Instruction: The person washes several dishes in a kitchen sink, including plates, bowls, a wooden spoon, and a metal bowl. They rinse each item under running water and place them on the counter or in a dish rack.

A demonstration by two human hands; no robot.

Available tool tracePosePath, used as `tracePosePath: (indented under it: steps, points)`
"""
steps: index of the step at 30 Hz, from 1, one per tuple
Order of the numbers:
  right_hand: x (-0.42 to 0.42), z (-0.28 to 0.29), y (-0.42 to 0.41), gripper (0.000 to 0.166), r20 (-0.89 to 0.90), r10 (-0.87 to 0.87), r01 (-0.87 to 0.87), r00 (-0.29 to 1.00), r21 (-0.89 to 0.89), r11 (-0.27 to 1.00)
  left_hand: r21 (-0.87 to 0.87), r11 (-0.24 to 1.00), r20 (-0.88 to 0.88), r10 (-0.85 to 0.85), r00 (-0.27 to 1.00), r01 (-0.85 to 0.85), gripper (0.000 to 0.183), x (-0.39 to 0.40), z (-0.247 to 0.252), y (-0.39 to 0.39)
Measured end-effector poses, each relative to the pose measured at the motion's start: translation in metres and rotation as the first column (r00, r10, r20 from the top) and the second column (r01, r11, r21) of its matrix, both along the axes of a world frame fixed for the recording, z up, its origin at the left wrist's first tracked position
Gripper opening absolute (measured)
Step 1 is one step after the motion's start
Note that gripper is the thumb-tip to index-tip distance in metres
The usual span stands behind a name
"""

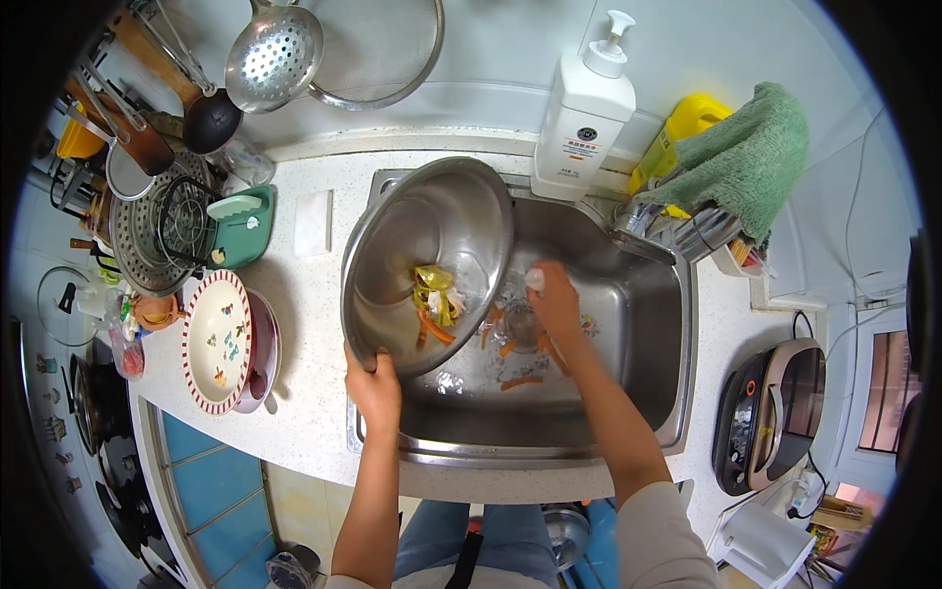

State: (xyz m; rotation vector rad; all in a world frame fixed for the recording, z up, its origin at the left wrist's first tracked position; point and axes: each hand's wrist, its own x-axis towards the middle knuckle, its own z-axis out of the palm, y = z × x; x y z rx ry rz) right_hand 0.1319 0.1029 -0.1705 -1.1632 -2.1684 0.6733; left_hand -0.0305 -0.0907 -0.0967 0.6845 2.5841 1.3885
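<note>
My left hand [375,390] grips the near rim of a large stainless steel bowl [397,228], tilted over the left part of the steel sink [655,339]. Inside the bowl lie yellow-green vegetable scraps [434,283], some whitish bits and orange peel strips [436,329]. My right hand [553,298] is low in the sink, right of the bowl, with its fingers closed on a small whitish piece [535,280] that I cannot identify. Around the drain [521,324], partly hidden by this hand, orange peel strips [521,383] lie on the wet sink floor.
Behind the sink stand a white pump bottle [581,125] and a green cloth [751,154] over the faucet [699,232]. Stacked bowls [221,342], a white block [313,223] and a green soap dish [246,228] are at left. A black countertop appliance [769,416] sits at right.
</note>
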Motion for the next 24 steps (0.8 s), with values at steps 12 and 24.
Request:
tracePosePath:
  steps: [12,24]
  points:
    - [0.037,-0.012,0.022,0.021,-0.362,-0.778,-0.611,0.514,-0.791,-0.036,-0.009,0.999,0.057,-0.040,0.998,0.040,0.037,0.006,0.006,0.005]
    - [-0.069,0.054,-0.027,0.054,-0.624,-0.182,-0.119,0.760,-0.409,0.905,0.019,0.999,0.074,-0.027,0.997,0.026,0.029,0.006,-0.004,0.008]
